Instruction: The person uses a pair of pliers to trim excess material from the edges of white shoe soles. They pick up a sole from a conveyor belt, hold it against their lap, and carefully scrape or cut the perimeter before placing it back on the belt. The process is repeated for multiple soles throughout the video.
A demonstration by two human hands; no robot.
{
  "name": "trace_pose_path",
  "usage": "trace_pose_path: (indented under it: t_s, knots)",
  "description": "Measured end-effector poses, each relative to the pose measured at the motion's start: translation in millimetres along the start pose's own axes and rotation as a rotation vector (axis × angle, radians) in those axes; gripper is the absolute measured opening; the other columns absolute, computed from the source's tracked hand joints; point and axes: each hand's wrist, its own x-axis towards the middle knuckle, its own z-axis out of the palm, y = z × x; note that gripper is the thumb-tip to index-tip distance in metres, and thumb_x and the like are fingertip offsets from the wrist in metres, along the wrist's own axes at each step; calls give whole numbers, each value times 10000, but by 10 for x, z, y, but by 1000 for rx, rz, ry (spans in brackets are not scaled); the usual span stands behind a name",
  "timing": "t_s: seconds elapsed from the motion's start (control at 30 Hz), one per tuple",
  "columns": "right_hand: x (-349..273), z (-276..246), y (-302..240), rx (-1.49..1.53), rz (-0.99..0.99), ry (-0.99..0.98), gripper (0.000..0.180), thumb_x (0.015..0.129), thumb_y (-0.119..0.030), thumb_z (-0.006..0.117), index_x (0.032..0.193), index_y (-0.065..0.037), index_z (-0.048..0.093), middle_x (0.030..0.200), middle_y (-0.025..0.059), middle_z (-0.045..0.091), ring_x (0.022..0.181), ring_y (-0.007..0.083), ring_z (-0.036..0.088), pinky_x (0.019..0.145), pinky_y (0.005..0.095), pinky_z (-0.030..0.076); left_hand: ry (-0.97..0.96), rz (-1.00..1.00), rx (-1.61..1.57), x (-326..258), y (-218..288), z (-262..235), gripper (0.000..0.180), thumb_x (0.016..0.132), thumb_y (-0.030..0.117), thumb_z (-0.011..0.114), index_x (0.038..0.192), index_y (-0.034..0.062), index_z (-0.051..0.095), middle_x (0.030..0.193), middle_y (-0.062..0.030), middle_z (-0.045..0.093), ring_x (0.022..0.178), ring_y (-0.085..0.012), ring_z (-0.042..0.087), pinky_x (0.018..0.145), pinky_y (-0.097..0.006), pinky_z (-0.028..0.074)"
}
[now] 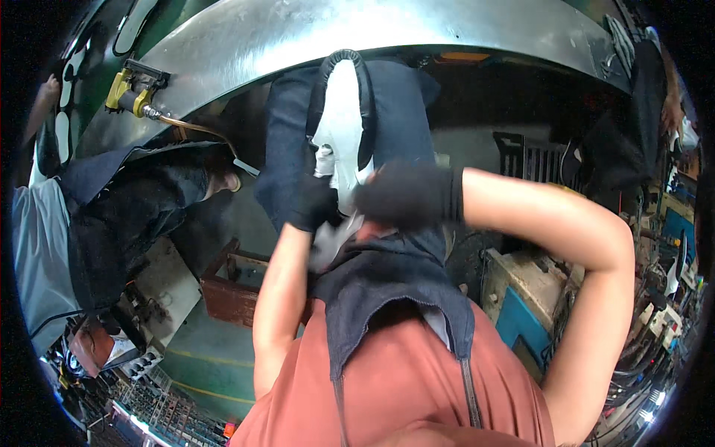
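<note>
Starting at the grip: my left hand (313,203), in a black glove, is pinched onto the white pocket lining (339,149) of a dark denim garment (398,112), fingers pressed together on the cloth near its lower end. My right hand (408,194), also gloved in black, is curled into a closed fist around the denim just beside the lining, and the two hands nearly touch. The garment hangs in front of my chest, its upper part draped over the front edge of the curved steel counter (298,37), its lower part falling onto my rust-coloured apron (417,380).

As I judge it, the work is midway: the lining is already pulled out and exposed, with a dark bound edge looping over its top, but the piece is held in both hands and not yet laid flat or set aside. I cannot tell whether any stitching on it is finished.

The counter is a brushed metal sheet, bare where I see it, with a yellow fitting (128,89) and a thin hose at its left end. Below lie more dark garments (134,201), a brown wooden box (234,287) and a green floor (208,357). At the left another person's pale sleeve (41,246) shows; at the right, cluttered machinery and a blue panel (518,316).
</note>
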Motion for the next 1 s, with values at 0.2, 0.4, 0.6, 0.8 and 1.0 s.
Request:
trace_pose_path:
  t_s: [0.2,0.4,0.6,0.8,1.0]
  knots:
    - [-214,-503,101,446,617,-169,548,955,-492,375,880,-21,645,690,110,623,657,236,623,626,315,475,-260,4,-132,169,34,-361,480,987,386,357,1173,-31,502,930,-87,607,832,-199,597,808,-352,484]
    - [12,-381,-16,1369,944,-74,601,941,-524,383,991,15,642,761,130,657,685,217,648,657,343,502,-181,-782,-1259,276,514,-253,667,952,554,278,1193,-16,527,1078,-138,612,942,-230,607,840,-332,494]
    - [-206,-77,-269,-425,469,300,371,931,-313,461,848,10,624,760,180,632,673,309,609,658,411,470,-291,-763,-1692,196,564,-146,639,945,553,306,1287,45,489,1163,-123,593,971,-228,596,852,-318,474]
    - [-260,91,-213,1046,801,247,492,964,-429,386,819,-11,602,632,115,538,611,198,566,610,343,447,-162,-808,-1427,142,474,5,714,925,603,275,1194,-9,526,1043,-161,616,929,-270,605,838,-368,487]
    - [-277,824,-43,43,527,606,304,933,-277,482,875,0,590,752,226,574,667,389,559,583,428,415,-53,-813,-1159,163,441,197,626,968,513,265,1196,-11,521,1081,-151,606,952,-239,608,826,-370,496]
